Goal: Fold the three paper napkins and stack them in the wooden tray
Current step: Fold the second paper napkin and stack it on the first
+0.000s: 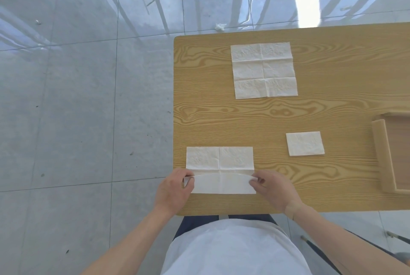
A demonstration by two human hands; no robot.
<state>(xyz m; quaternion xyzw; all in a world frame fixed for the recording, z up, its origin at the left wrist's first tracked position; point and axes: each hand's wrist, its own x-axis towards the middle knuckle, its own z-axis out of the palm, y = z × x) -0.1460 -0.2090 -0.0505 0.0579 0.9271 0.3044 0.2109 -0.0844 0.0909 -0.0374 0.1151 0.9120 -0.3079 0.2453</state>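
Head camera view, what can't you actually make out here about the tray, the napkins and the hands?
- Wooden tray: cut off by the right edge of the head view, so its full extent and most of its inside are unseen.
- Napkin being folded: its two near corners are covered by the left hand and right hand.
- Small folded napkin: its number of layers is too fine to tell.

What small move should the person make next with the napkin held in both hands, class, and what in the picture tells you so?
Probably carry the lifted near edge forward and lay it on the far edge. The left hand and right hand each pinch a near corner of the napkin, already raised and curling over, while its far half lies flat on the table.
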